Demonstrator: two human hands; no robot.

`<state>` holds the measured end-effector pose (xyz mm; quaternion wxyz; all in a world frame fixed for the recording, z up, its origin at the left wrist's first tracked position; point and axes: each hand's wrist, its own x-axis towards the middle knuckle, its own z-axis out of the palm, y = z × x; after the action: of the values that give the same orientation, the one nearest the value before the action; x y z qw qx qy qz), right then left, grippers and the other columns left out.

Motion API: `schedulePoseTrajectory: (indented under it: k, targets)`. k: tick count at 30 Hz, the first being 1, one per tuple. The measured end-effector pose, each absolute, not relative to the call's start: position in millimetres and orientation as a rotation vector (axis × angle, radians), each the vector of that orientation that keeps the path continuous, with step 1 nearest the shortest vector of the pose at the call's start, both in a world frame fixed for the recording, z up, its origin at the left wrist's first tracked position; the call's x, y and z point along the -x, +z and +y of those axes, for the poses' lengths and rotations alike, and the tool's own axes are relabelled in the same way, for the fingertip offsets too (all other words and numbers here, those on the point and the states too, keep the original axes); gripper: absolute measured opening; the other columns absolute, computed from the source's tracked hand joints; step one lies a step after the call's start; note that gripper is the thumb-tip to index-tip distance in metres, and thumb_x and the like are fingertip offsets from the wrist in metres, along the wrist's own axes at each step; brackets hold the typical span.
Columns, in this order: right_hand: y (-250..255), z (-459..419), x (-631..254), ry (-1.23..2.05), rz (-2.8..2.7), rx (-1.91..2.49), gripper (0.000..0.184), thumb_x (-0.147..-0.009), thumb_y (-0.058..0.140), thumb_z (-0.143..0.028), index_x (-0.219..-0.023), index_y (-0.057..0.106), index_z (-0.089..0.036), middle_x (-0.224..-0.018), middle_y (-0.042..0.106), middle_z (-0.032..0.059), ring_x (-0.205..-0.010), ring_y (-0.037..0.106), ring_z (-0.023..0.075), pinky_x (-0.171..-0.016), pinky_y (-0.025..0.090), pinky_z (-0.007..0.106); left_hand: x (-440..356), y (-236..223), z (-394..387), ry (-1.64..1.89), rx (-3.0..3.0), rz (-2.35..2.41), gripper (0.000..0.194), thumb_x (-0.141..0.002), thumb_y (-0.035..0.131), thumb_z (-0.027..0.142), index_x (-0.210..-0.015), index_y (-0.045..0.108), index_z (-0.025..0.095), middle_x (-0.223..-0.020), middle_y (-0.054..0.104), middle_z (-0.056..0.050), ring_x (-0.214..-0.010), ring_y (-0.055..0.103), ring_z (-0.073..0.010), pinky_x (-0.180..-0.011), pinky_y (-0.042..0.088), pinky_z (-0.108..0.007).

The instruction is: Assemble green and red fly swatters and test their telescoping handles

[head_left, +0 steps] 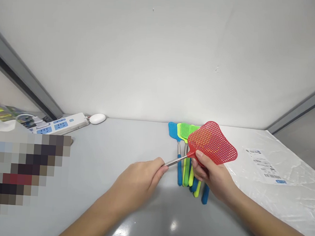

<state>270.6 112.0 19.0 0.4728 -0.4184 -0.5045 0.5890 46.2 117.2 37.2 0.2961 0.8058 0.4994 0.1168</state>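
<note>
A red fly swatter (pixel 213 143) with a perforated head and a metal shaft is held up in front of me, its head to the right. My left hand (pixel 142 174) is closed around the handle end, which it hides. At the neck of the swatter, my right hand (pixel 213 172) pinches the base of the head between thumb and fingers. Behind and below lie several more fly swatters: a blue fly swatter (pixel 174 130) at the left of the group, with green and yellow-green ones beside it. My right hand and the red head cover part of them.
A white power strip (pixel 76 122) with plugs stands at the back left, near a white oval object (pixel 97 119). On the right lies a clear plastic bag (pixel 297 199) with a printed label (pixel 264 167). A pixelated patch covers the left edge.
</note>
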Motion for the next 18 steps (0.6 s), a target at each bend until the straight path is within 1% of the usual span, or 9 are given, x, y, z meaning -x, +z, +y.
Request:
schedulePoseTrajectory:
  k: [3, 6, 10, 14, 18]
  targets:
    - [17.4, 110.9, -273.2, 1.396, -1.277, 1.024, 0.044, -0.097, 0.044, -0.049, -0.064, 0.052, -0.02, -0.05, 0.027, -0.0063, -0.047, 0.028, 0.0107, -0.049, 0.03, 0.027, -40.7, 40.1, 115.5, 0.324, -1.953, 1.224, 0.043, -0.1, 0.024, 0.051, -0.08, 0.049, 0.023, -0.067, 0.046, 0.004, -0.063, 0.043, -0.0138, -0.058, 0.03, -0.026]
    - [18.1, 112.7, -279.0, 1.296, -1.302, 1.014, 0.04, -0.097, 0.045, -0.046, -0.068, 0.056, -0.02, -0.051, 0.031, -0.0053, -0.048, 0.032, 0.0114, -0.05, 0.03, 0.028, -34.0, 40.3, 115.9, 0.313, -1.763, 1.136, 0.048, -0.098, 0.025, 0.056, -0.08, 0.054, 0.022, -0.068, 0.044, 0.004, -0.065, 0.042, -0.0127, -0.058, 0.032, -0.024]
    - [21.0, 119.1, -289.0, 1.223, -1.272, 0.979, 0.039, -0.098, 0.044, -0.043, -0.068, 0.057, -0.021, -0.051, 0.032, -0.0047, -0.049, 0.035, 0.012, -0.05, 0.03, 0.028, -27.9, 40.3, 120.2, 0.305, -1.555, 1.037, 0.051, -0.095, 0.028, 0.062, -0.086, 0.058, 0.021, -0.067, 0.04, 0.004, -0.059, 0.035, -0.0104, -0.053, 0.029, -0.022]
    - [18.7, 117.1, -289.0, 1.298, -1.315, 0.991, 0.038, -0.097, 0.045, -0.044, -0.071, 0.058, -0.02, -0.053, 0.034, -0.0045, -0.05, 0.036, 0.0119, -0.051, 0.032, 0.028, -28.9, 41.5, 121.9, 0.33, -1.587, 0.991, 0.046, -0.097, 0.032, 0.057, -0.092, 0.061, 0.022, -0.066, 0.037, 0.005, -0.058, 0.031, -0.01, -0.053, 0.027, -0.023]
    - [17.0, 107.9, -279.1, 1.393, -1.305, 0.961, 0.039, -0.097, 0.046, -0.045, -0.071, 0.06, -0.02, -0.054, 0.034, -0.0045, -0.051, 0.036, 0.0114, -0.052, 0.034, 0.027, -34.8, 39.7, 120.5, 0.412, -1.72, 1.02, 0.036, -0.097, 0.039, 0.052, -0.089, 0.06, 0.023, -0.069, 0.041, 0.005, -0.063, 0.036, -0.0107, -0.058, 0.03, -0.023]
